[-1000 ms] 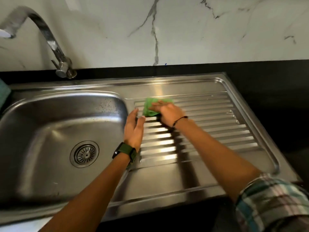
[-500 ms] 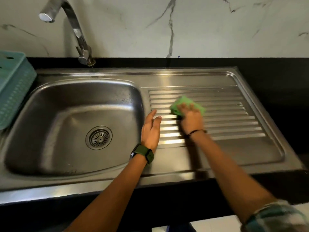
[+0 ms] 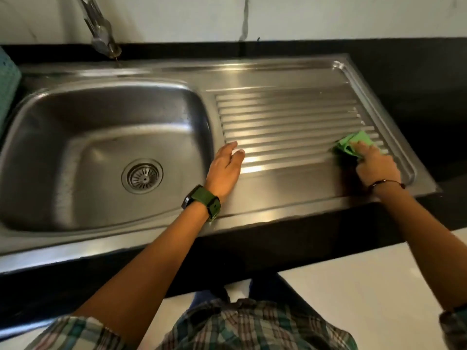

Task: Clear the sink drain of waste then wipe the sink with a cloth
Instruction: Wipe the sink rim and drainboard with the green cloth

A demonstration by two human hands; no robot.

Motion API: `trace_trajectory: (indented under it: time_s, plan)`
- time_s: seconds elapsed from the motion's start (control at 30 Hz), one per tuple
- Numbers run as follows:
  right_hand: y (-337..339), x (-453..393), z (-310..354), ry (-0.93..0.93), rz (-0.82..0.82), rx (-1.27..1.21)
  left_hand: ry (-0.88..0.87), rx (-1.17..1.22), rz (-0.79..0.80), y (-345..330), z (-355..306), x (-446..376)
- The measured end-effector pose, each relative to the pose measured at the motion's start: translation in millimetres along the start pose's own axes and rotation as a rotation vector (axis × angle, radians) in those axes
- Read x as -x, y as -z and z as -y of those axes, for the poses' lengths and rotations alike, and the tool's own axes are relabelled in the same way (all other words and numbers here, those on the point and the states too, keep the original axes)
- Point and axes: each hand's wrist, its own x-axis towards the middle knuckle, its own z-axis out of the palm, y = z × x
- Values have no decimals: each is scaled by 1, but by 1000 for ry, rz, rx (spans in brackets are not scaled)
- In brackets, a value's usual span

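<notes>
right hand [image 3: 376, 166] has slid the cloth [image 3: 352, 145] from the ribs' middle to the drainboard's [image 3: 285, 117] near right corner, fingers curled, pressing it down. left hand [image 3: 225, 169] stays flat, fingers straight, beside the basin [image 3: 75, 117]. drain [image 3: 142, 175] looks clear; wiping well along.

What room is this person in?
Most likely a kitchen. There is a steel sink with a ribbed draining board, a tap above it, and a dark countertop against a marble-look wall.

Dim, glare on steel, wide-angle warp
</notes>
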Motion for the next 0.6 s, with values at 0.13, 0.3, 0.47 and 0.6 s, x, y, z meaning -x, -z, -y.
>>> trace_trajectory:
  time_s: [0.13,0.3,0.47,0.6]
  plan:
    - [-14,28,17,-19,-76,-1,11,16,28,3,6,16]
    - [-42,85,91,113,-64,-42,15,-2,90,8,8,27]
    - [-71,132,155,537,80,-2,27,-103,39,10,5,44]
    - [-47,123,112,823,285,-40,-40,-346,111,20,0,68]
